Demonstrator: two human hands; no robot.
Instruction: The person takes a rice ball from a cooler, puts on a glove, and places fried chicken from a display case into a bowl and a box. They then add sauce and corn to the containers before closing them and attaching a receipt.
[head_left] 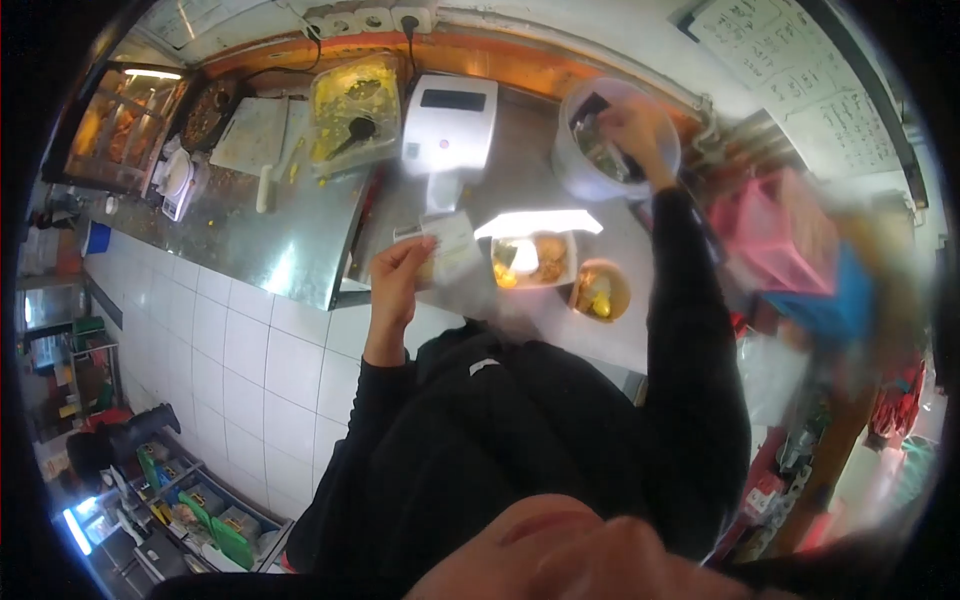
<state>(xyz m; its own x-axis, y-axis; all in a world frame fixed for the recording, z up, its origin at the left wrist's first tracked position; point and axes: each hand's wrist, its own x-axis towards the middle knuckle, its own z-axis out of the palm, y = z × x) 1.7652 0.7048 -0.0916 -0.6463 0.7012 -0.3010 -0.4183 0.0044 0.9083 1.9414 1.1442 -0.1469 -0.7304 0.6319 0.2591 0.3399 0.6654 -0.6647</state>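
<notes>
My left hand [397,278] pinches a pale paper slip [455,248] between thumb and fingers, above the steel counter's front edge. Out to the right, my right hand [636,132] reaches inside a white round bucket [572,165]. Its fingers are curled down among small packets or utensils, and what they grip is hidden. Between the two hands stands an open takeaway box [548,262] with food in it, its lid raised. A round bowl [603,292] with yellow food sits to the right of the box.
A white printer [450,125] is behind the slip. Further left are a yellow-smeared tub [355,110], a cutting board [250,135], a white-handled knife [265,188] and a scale [177,180]. Pink [775,230] and blue baskets [830,300] are at the right.
</notes>
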